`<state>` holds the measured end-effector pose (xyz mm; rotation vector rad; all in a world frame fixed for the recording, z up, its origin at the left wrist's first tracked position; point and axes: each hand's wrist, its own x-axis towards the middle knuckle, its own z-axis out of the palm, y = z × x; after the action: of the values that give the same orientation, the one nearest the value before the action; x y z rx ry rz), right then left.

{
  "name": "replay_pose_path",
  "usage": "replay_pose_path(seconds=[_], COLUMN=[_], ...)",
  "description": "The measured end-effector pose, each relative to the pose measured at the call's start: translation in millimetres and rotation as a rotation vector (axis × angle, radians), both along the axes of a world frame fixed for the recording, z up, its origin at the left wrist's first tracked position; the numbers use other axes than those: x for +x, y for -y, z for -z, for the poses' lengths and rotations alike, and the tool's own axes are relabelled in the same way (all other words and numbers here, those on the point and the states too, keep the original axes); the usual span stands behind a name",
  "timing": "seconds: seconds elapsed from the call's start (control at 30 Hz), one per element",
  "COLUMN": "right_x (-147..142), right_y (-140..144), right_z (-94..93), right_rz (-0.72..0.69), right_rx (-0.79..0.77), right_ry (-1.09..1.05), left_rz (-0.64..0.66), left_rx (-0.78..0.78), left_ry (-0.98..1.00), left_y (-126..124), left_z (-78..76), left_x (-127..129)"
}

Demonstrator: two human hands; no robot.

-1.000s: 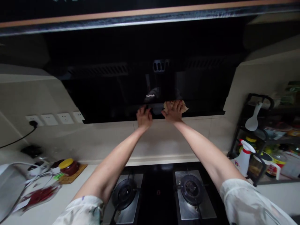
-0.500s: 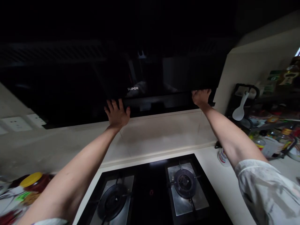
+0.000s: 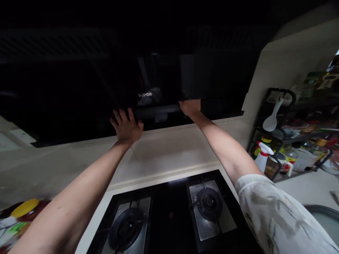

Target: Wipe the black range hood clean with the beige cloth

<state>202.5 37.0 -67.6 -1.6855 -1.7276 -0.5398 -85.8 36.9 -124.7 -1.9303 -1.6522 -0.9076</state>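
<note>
Range hood [image 3: 79, 98], black and glossy with the SUPOR logo near the middle of its front panel, fills the whole upper part of the view and hangs above the gas hob [image 3: 169, 218]. Both hands are up on its lower edge.

Left hand [image 3: 126, 127] is spread wide, fingers fanned out, palm flat against the bottom edge of the hood just left of the logo. It's holding nothing, only pressing on the panel. That arm is stretched out long, coming up from the bottom left corner of the view, elbow nearly straight.

Right hand [image 3: 189, 106] sits on the same lower edge, just right of the logo, knuckles toward the camera and fingers curled over the lip. Can't tell if there's anything in it, since the fingers are hidden against the dark panel. That arm is also extended, reaching up from the lower right, with a loose pale sleeve [image 3: 275, 215] at the upper arm.

Below, the hob has two burners set in steel plates.

On the counter's right edge there's a black wire rack [image 3: 280, 120] with a white spoon [image 3: 272, 120] hanging on it, and a white spray bottle with red trim [image 3: 262, 158] in front. Far left edge of the counter: a jar with a yellow lid [image 3: 25, 208] and dark red stuff inside.
</note>
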Motion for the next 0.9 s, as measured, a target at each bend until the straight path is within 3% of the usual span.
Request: replay_pose_path(seconds=[0.1, 0.2, 0.43, 0.57, 0.7, 0.9], right_x=[-4.8, 18.9, 102.8, 133.6, 139.2, 134.9], right_y=[-4.6, -8.8, -9.1, -1.7, 7.7, 20.2], right_z=[-3.3, -6.1, -12.6, -17.3, -14.8, 8.5], right_rz=[-0.08, -0.112, -0.003, 0.117, 0.207, 0.372], right_rx=[-0.027, -0.045, -0.008, -0.048, -0.04, 0.14], right_ry=[0.055, 0.049, -0.091, -0.152, -0.163, -0.164], left_rz=[-0.009, -0.02, -0.062, -0.068, -0.062, -0.024], left_rx=[-0.012, 0.007, 0.019, 0.045, 0.02, 0.011], left_ry=[-0.007, -0.025, -0.045, -0.065, -0.058, -0.037], left_y=[1.5, 0.9, -1.1, -1.1, -1.2, -0.8], left_z=[-0.3, 0.9, 3.8, 5.0, 4.4, 3.0], left_x=[-0.1, -0.9, -2.8, -3.8, -3.5, -1.5])
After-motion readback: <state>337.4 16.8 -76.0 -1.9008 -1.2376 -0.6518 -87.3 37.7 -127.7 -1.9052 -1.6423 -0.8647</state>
